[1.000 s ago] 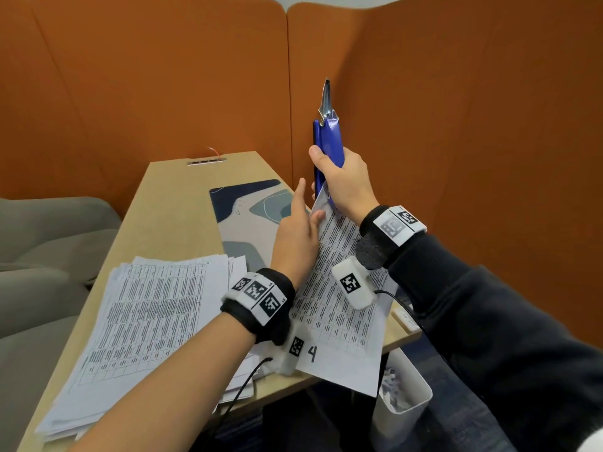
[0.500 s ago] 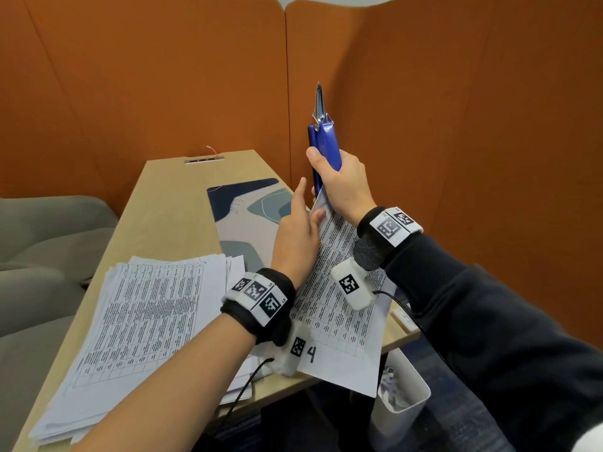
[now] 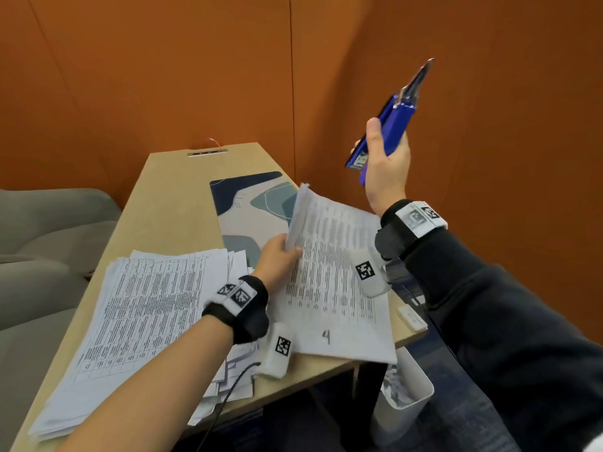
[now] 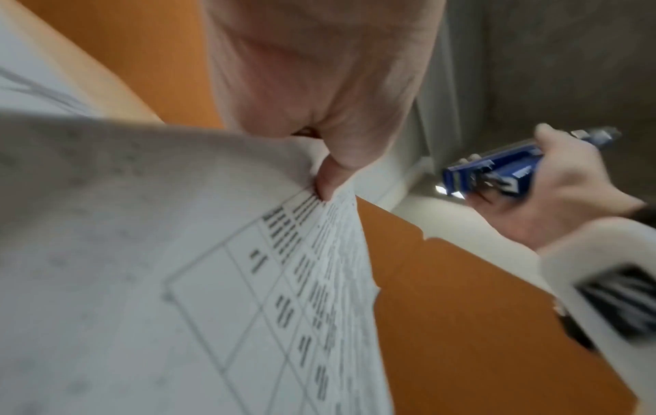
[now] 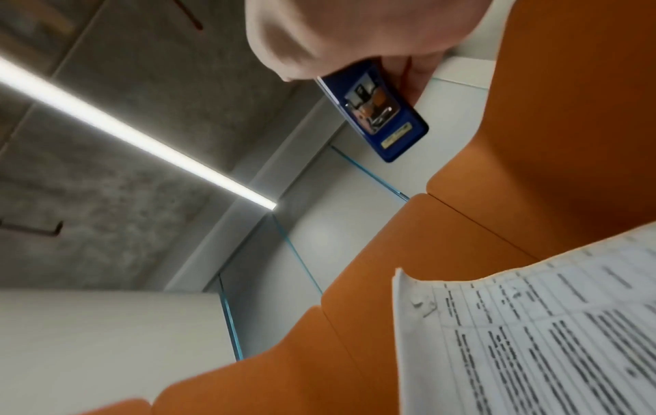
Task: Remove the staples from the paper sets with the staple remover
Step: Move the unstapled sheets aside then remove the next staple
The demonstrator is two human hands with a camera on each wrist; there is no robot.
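While the right hand (image 3: 386,164) grips the blue staple remover (image 3: 388,125) raised clear of the desk (image 3: 169,203), the left hand (image 3: 277,259) pinches a paper set (image 3: 332,288) marked 4 beside the stack (image 3: 130,305). From the left wrist, the thumb (image 4: 330,179) clamps the sheets' edge. From the right wrist, the torn corner (image 5: 422,303) shows no staple; setting this set aside likely follows.

Head view downward; wrist views upward, sharing paper set (image 4: 248,280).
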